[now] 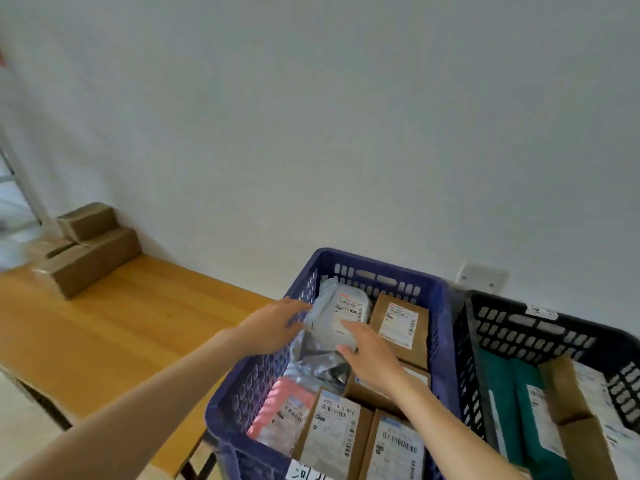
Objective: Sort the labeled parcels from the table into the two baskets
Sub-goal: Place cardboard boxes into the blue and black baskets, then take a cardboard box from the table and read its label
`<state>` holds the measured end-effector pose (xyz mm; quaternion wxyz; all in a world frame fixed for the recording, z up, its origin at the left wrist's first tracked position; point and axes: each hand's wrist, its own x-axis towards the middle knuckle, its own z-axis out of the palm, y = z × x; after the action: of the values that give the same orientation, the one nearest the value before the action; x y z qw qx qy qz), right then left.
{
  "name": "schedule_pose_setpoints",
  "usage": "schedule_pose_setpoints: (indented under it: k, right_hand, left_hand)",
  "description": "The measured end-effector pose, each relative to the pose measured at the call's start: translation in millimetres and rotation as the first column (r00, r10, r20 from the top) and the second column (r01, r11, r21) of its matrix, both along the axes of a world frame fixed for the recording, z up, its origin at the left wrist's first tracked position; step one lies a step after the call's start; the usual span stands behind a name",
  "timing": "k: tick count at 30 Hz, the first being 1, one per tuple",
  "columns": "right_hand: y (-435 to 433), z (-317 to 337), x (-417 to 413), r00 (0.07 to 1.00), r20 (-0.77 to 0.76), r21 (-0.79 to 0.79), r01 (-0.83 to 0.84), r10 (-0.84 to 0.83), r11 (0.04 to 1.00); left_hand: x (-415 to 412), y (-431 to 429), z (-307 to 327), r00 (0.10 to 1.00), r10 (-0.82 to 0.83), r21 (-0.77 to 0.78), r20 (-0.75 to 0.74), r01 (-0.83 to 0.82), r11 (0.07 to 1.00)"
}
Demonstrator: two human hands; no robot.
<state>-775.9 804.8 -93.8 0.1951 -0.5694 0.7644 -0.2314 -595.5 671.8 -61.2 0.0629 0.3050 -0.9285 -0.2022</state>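
Wooden table [121, 306], left hand [273, 323], right hand [374, 355] on grey parcel [337, 317].

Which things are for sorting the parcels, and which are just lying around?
For the job: blue basket, black basket, grey parcel, brown boxes on the table.
Just lying around: wall socket, metal frame.

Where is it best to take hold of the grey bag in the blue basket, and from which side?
Its left edge, coming from above on the left, is probably best. The grey bag looks soft and lies on top of other parcels; a box sits close beside its right side, while its left edge is free beside the basket wall. The left hand touches there.
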Motion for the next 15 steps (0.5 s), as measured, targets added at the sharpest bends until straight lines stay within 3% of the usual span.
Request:
schedule_pose_setpoints:
  k: [10,15]
  right_hand:
    - [-73.7,27.5,90.5,0.979,0.003,-0.22,-0.197,0.203,0.955]
    - [-124.8,27.1,166.5,0.952,-0.013,-0.255,-0.299,0.306,0.919]
  left_hand:
    - [119.5,-22.1,5.5,0.937,0.317,0.012,-0.149,-0.319,0.948]
    - [195.8,-57.3,-0.4,0.895,0.41,0.031,-0.177,-0.411,0.911]
